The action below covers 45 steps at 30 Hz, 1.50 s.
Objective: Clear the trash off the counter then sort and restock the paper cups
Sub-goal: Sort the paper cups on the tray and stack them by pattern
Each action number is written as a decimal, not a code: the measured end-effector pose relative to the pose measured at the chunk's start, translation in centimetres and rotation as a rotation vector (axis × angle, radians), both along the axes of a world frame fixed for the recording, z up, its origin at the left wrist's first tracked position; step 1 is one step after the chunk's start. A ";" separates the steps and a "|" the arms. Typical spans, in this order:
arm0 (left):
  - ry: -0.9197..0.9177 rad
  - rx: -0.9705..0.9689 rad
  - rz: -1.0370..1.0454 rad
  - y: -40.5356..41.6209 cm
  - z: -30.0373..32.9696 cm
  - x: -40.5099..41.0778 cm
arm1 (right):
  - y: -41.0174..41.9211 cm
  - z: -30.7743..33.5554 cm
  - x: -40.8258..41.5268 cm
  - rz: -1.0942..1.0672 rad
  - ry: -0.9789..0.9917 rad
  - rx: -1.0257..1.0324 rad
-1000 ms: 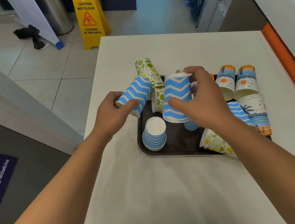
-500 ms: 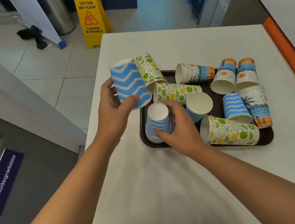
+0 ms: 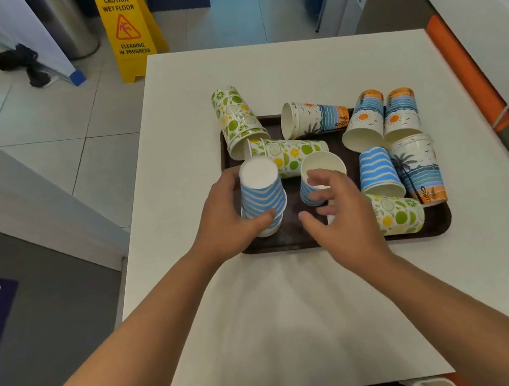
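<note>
Since the earlier frame the zigzag cup point(image 3: 262, 196) is stacked, left hand point(image 3: 222, 220) gripping; upright blue cup point(image 3: 319, 174) sits just beyond open right hand point(image 3: 341, 218) fingers point(image 3: 318, 178).

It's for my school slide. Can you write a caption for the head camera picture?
Left hand holds stacked blue zigzag cups while right hand reaches for an upright blue cup on the brown tray.

Left hand point(image 3: 222, 220): your grip wraps the upturned blue chevron cups point(image 3: 262, 196).
Right hand point(image 3: 340, 215): fingers spread beside the upright blue cup point(image 3: 319, 174).
Tray point(image 3: 288, 238): brown, on the white counter point(image 3: 303, 320).
</note>
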<state>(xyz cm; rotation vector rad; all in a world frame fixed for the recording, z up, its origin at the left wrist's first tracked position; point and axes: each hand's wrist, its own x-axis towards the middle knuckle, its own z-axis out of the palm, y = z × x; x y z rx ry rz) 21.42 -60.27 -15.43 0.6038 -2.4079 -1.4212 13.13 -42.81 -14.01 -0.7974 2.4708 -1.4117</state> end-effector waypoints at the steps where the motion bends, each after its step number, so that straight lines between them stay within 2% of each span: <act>1: -0.021 -0.002 -0.012 0.1 -0.4 -0.2 | 0.5 0.7 -0.2 -0.031 0.028 -0.018; 6: -0.091 -0.001 -0.042 0.3 -1.7 -1.0 | 2.3 2.9 -4.6 -0.276 0.108 0.008; 8: -0.100 -0.012 -0.043 0.3 -2.1 -1.1 | 2.8 2.1 -8.0 -0.329 0.102 0.150; 13: -0.125 -0.028 -0.053 0.5 -2.3 -1.2 | 4.0 -1.3 -13.3 -0.276 -0.010 0.727; 18: -0.143 -0.015 -0.038 0.8 -2.0 -1.2 | 4.0 -2.1 -13.7 -0.269 -0.054 0.807; 23: -0.160 -0.023 -0.027 0.9 -1.7 -1.1 | 3.9 -0.9 -14.3 -0.369 -0.150 0.670; 28: -0.163 -0.014 -0.035 1.0 -1.7 -1.1 | 4.5 1.8 -14.6 -0.532 -0.389 0.320; 31: -0.171 -0.009 -0.036 1.0 -1.5 -1.0 | 4.3 4.0 -14.2 -0.545 -0.499 0.128; 36: -0.133 0.075 -0.107 0.2 0.0 -0.3 | 0.5 7.3 -11.6 -0.357 -0.509 -0.092; 38: -0.084 0.146 -0.047 -0.3 1.2 -0.2 | -1.5 7.5 -10.0 -0.294 -0.498 -0.131; 42: 0.131 0.302 0.227 -1.2 4.3 -1.7 | -4.6 7.0 -6.8 -0.231 -0.396 -0.221; 45: 0.178 0.328 0.201 -1.8 6.4 -3.4 | -6.2 6.7 -4.7 -0.159 -0.281 -0.289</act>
